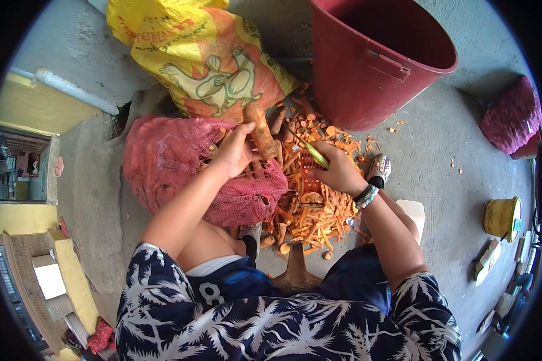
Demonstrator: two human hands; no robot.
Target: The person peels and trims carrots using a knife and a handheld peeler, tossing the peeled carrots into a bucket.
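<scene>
My left hand (236, 153) is closed around a thick, rough-skinned carrot (259, 129), held upright above the pile. In my right hand (338, 171) is a knife (316, 154) with a green handle, its thin dark blade pointing toward the carrot but apart from it. A red mesh sack (180, 162) of carrots lies open under my left forearm. Beneath my right hand, a red slatted plastic piece (310, 174) shows among orange carrot peelings (319, 216) and cut ends heaped on the floor.
A yellow and orange printed sack (211, 66) stands behind the mesh sack. Beside it is a big red bin (367, 84). Farther right are a purple-red mesh sack (512, 117) and a yellow bucket (501, 219). My feet flank the peelings.
</scene>
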